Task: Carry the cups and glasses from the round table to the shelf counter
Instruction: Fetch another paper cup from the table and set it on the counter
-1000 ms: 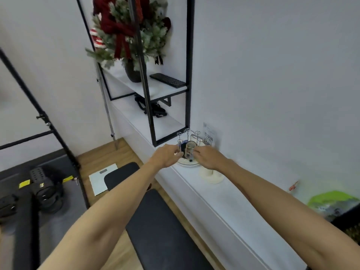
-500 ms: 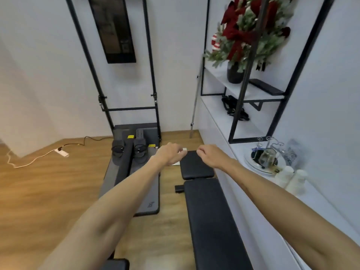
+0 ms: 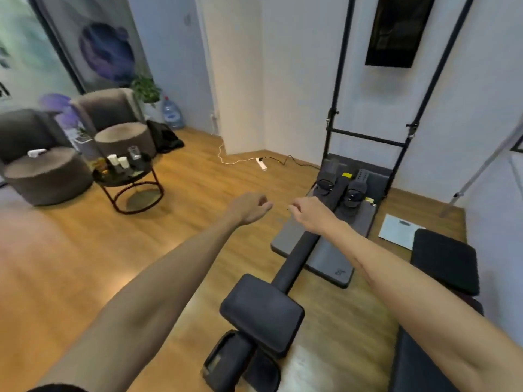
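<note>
Turned away; cups (image 3: 118, 161) beyond hands (image 3: 278, 209).

Wood floor (image 3: 85, 264), white walls (image 3: 297, 80), grey armchairs (image 3: 110, 108), black bench (image 3: 263, 312).

Your forearms are bare to both wrists, and your left hand (image 3: 249, 207) and right hand (image 3: 310, 212) wear no rings; a dark sleeve (image 3: 56, 387) edge shows at the frame's lower left.

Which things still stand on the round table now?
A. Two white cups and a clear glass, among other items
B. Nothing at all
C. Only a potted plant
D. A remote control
A: on the round table stand two white cups and a clear glass, beside some darker items.
</note>
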